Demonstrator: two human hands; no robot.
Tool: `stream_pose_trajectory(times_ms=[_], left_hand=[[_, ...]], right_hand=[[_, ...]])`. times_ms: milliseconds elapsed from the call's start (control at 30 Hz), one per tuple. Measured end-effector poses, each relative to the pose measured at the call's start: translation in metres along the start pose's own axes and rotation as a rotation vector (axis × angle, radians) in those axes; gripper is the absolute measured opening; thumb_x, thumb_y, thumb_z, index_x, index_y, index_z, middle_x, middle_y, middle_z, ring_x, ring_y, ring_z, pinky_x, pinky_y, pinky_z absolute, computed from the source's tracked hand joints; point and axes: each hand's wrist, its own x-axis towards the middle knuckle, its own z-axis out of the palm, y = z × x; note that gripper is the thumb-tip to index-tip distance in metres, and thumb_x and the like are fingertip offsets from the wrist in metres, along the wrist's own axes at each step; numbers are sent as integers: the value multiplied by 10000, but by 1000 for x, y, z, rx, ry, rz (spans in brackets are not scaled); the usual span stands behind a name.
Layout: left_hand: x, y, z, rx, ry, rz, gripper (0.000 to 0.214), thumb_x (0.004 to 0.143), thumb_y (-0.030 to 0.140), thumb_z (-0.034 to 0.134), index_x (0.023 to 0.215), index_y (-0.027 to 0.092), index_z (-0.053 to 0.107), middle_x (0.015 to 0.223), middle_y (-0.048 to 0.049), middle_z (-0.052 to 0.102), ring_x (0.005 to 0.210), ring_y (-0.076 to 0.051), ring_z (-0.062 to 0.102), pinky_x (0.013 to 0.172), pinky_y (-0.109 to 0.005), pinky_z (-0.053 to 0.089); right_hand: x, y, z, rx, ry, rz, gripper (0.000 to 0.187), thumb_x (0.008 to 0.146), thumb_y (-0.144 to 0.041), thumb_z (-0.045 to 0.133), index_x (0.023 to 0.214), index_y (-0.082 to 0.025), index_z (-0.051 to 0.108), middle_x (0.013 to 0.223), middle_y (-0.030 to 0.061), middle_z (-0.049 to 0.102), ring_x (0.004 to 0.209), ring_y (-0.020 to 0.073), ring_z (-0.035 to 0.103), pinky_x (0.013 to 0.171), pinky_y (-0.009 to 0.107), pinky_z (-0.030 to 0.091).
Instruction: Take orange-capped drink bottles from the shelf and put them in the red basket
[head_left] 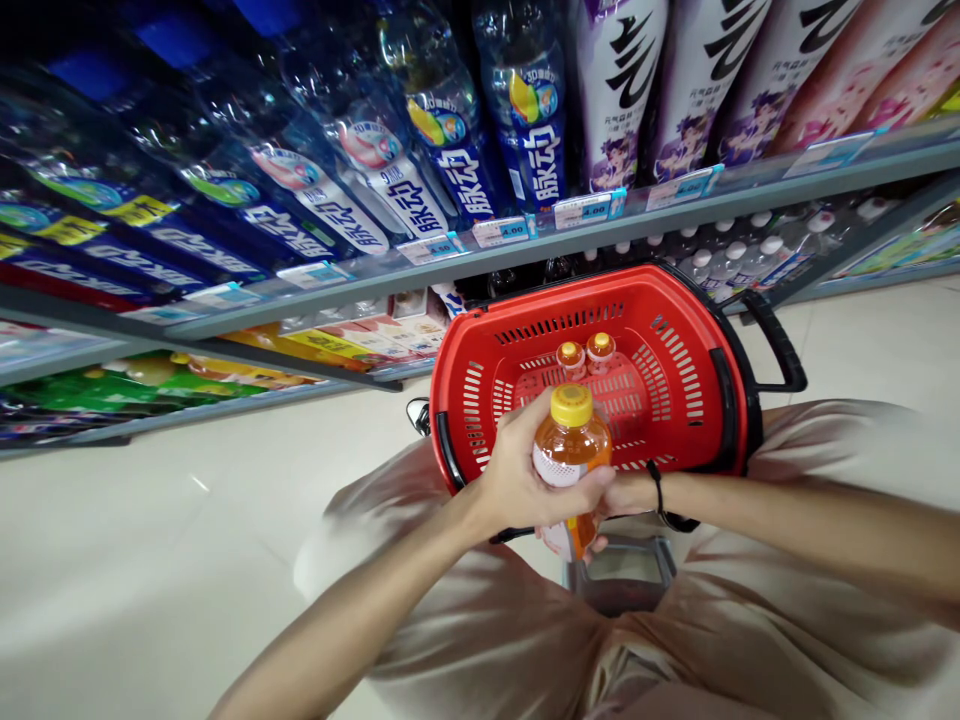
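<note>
A bottle of orange-brown drink (576, 440) with a yellow cap stands nearly upright above the near side of a red shopping basket (465, 385). My left hand (521, 470) is closed around it, thumb across the front of the pale label. Lower down, my right hand (619, 495) grips the same bottle from the right; its fingertips show beneath, while the rest is partly hidden by the bottle and my left thumb. Inside the basket, two similar yellow-capped bottles (600, 350) stand side by side toward the far wall.
Beyond the basket runs a shelf edge (502, 232) with price tags, bearing rows of blue-labelled bottles (525, 110) and white bottles (619, 90). Lower shelves hold more drinks (360, 335). The basket's black handle (776, 345) sticks out at the right. My knees flank the basket.
</note>
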Motion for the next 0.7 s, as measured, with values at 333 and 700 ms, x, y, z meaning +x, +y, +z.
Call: stream_pose_trajectory(times_ms=[333,700], left_hand=[[-1,-1,1,-23,6,-18,361,714,210,769,1022,142,592,795,-32,630,675,-165,624,641,-290,556],[-2,-1,1,-20,6,-12,385,719,208,771,1059,133,605,815,-40,651,688,-170,638,652,-299,572]], right_hand=[[-3,-4,3,-39,-19,-1,805,974,-768,179,1083,-98,612,763,121,634,500,117,501,448,227,417],[-4,-6,5,-67,30,49,783,1006,-696,108,1077,-100,610,721,108,623,488,130,520,499,265,462]])
